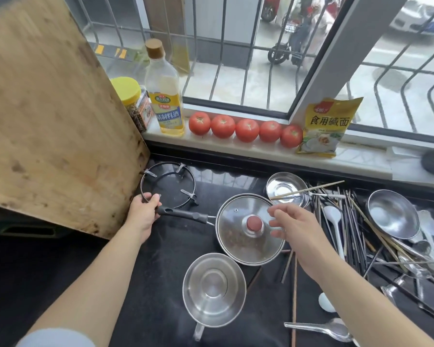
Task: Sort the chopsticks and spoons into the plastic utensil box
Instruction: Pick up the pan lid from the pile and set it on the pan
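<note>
The left hand point(145, 211) grips the end of the black handle point(183, 214) of a pan point(238, 246), fingers curled round it, beside the burner ring point(168, 185) toward the far left of the black counter point(161, 259). The pan carries a glass lid point(249, 229) with a red knob point(254, 223). The right hand point(293, 229) hovers above the lid's right rim, fingers spread and relaxed, holding nothing. Chopsticks point(348, 221) and spoons point(333, 221) lie in a loose heap along the right edge of the counter, mixed with a steel ladle point(393, 214); a clear spoon point(321, 328) lies near the front edge. The utensil box cannot be made out. A small steel bowl point(286, 189) sits behind the pan, and a second steel pot point(214, 289) just in front of it. A wooden board point(48, 121) leans at the left. On the sill point(261, 149) stand a bottle point(164, 96), a jar point(133, 101), five tomatoes point(246, 130) and a yellow packet point(326, 128).
</note>
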Demonstrator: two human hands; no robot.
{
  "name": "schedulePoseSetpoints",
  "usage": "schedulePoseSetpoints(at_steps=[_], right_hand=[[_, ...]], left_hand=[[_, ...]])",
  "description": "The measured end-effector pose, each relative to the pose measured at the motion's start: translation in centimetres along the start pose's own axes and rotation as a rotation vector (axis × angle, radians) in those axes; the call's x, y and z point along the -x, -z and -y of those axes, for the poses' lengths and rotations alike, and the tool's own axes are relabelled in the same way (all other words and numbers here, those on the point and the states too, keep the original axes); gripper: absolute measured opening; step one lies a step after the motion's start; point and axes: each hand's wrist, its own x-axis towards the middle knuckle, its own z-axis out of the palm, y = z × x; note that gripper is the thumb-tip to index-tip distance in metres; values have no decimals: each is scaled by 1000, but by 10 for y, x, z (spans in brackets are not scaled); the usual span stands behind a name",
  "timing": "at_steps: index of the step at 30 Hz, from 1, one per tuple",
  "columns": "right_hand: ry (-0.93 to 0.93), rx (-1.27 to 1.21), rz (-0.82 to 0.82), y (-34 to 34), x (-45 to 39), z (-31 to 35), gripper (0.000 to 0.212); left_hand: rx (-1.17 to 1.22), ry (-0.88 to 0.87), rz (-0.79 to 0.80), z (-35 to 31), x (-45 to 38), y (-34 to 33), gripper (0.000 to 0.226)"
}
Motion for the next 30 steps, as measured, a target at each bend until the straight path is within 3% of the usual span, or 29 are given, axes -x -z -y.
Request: schedulePoseSetpoints(at_steps=[5,8,10,12,14,16,18,20,27,30], right_hand=[[39,20,5,5,11,-2,22],[37,29,-2,14,14,-9,22],[19,37,-14,21,16,-17,22],[0,30,-11,26,18,-23,24],[-16,17,-6,28,21,-29,25],[-23,9,-11,28,25,-34,25],[-25,4,-12,27,29,-36,25],[-23,6,-13,27,33,-39,24],[-51,-6,-71,38,42,-56,23],[-62,3,-75,40,42,-58,22]], left_hand=[[-613,-46,-120,-20,-15,3,50],[-747,-113,-212,-37,1,8,55],[-710,-361,-200,-38,26,6,43],[-749,-678,-86,-34,59,-1,36],[-952,-997,101,-25,86,-7,35],[-1252,-1204,235,-12,88,-12,49],[-1487,-1194,264,-1,83,-20,52],[-1586,-1175,258,-1,81,-28,31],[-1427,-1114,255,-7,91,-32,32],[-1359,-1040,180,-5,105,-21,31]])
